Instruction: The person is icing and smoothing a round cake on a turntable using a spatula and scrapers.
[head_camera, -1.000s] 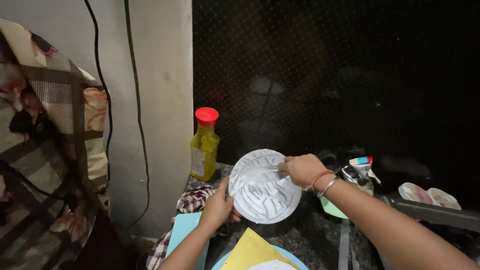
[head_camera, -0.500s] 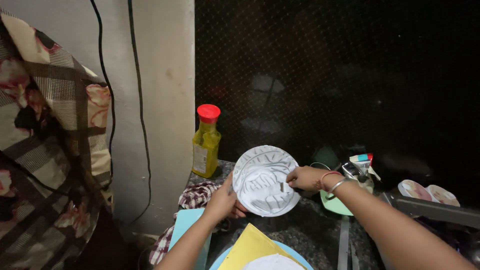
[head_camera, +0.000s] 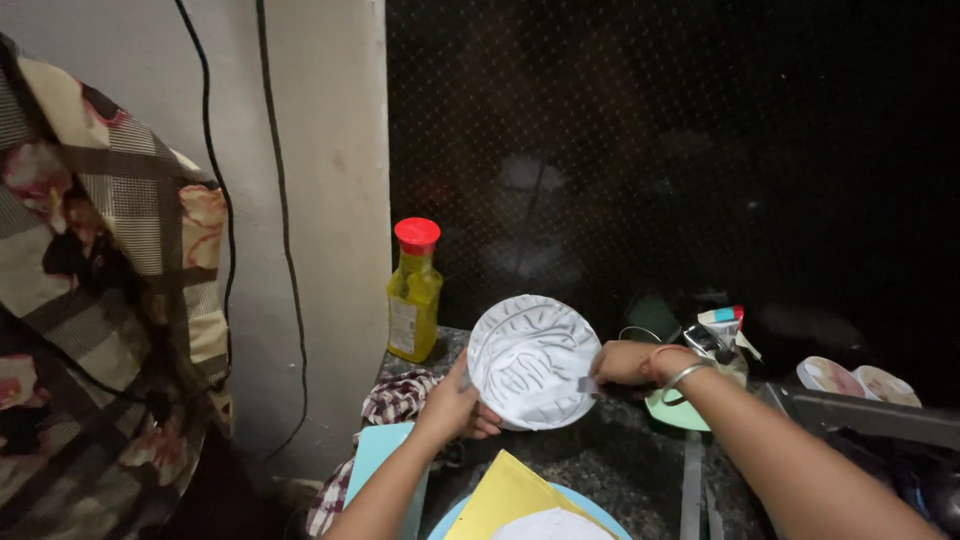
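Both hands grip the white ribbed plate upright above the tabletop, left hand at seven o'clock, right hand at three, apparently scrubbing it; rinsing probably comes next.

- The plate stood tilted above the desk, between the two hands.
- The left hand was at its left rim, the right hand at its right rim.
- The bottle stood left of and behind the plate, by the wall.
- A cloth lay under the left hand.
- A bowl sat behind the right wrist.
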